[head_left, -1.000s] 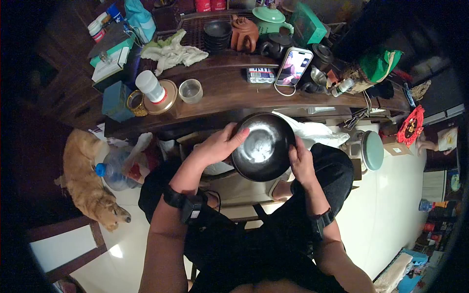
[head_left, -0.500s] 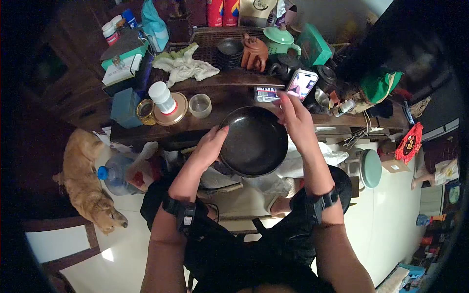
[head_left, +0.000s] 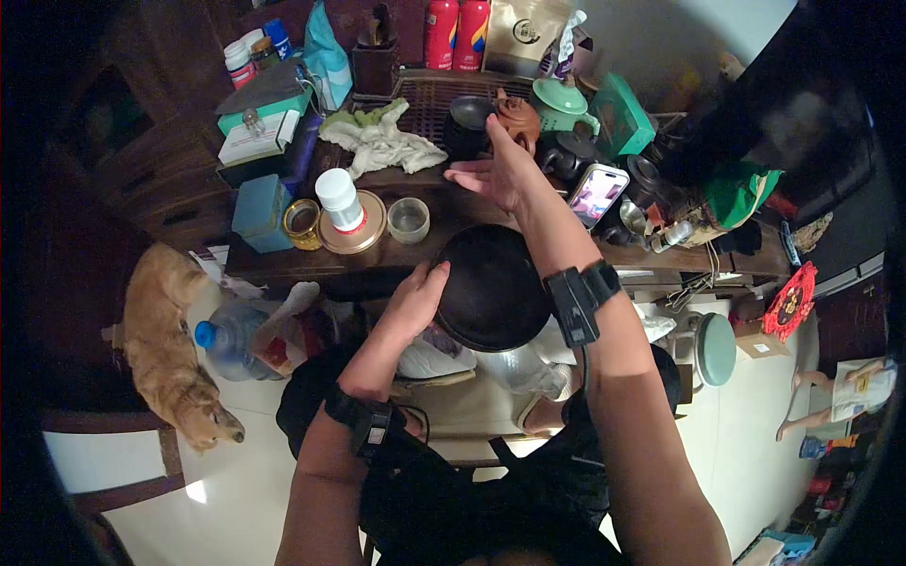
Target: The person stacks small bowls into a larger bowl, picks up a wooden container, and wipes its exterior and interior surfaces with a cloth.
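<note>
A round black pan [head_left: 493, 292] is held above my lap, at the front edge of the dark wooden table. My left hand [head_left: 415, 300] grips its left rim, thumb on top. Off the pan, my right hand [head_left: 495, 174] is raised over the table with its fingers apart and nothing in them, close to the stacked black bowls [head_left: 470, 118] and the brown teapot [head_left: 517, 118]. A lit phone [head_left: 597, 195] stands just right of my right wrist. Left of the pan are a small glass cup [head_left: 409, 220] and a white-capped bottle [head_left: 340, 200] on a round lid.
A white cloth [head_left: 385, 141] lies on the table. Behind are a green teapot [head_left: 561, 102] and red cans [head_left: 441, 34]. On the floor are a dog [head_left: 170, 349], a water jug [head_left: 231, 341] and a green-topped stool [head_left: 716, 349]. Another person's legs [head_left: 810, 401] show at right.
My right hand has left the pan's right side and moved up and left over the table. My left hand still holds the pan. The view has shifted slightly.
</note>
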The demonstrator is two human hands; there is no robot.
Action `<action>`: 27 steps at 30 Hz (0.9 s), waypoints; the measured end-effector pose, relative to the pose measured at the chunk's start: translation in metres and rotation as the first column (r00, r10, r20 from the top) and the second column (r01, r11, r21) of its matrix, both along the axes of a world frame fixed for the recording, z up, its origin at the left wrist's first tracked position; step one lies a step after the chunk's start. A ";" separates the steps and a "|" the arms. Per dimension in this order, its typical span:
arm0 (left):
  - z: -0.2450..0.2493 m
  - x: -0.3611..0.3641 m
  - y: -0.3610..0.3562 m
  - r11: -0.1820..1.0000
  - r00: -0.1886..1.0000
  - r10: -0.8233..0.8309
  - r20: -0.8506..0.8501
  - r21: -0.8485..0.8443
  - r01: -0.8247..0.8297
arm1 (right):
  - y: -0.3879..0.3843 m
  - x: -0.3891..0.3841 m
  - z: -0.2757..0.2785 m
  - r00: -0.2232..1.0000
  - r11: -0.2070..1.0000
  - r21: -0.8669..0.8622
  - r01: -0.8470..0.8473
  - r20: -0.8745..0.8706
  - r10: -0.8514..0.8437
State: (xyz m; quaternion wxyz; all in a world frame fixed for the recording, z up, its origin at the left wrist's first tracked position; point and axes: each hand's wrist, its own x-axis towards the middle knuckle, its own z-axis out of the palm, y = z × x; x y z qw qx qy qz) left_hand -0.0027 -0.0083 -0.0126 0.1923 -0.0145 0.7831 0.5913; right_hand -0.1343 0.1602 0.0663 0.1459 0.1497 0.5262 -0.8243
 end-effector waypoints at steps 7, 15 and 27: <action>-0.014 -0.004 -0.001 0.997 0.999 -0.025 -0.042 -0.078 0.021 | -0.001 -0.019 -0.014 0.999 0.980 -0.195 0.035 -0.016 -0.039; -0.020 -0.007 0.002 0.999 0.995 -0.028 -0.100 -0.040 0.024 | -0.001 -0.029 -0.008 0.994 0.928 -0.367 0.056 0.107 -0.017; -0.030 -0.010 0.000 1.000 0.999 0.001 -0.043 -0.023 -0.002 | -0.005 -0.031 -0.029 0.991 0.896 -0.427 0.124 0.103 -0.088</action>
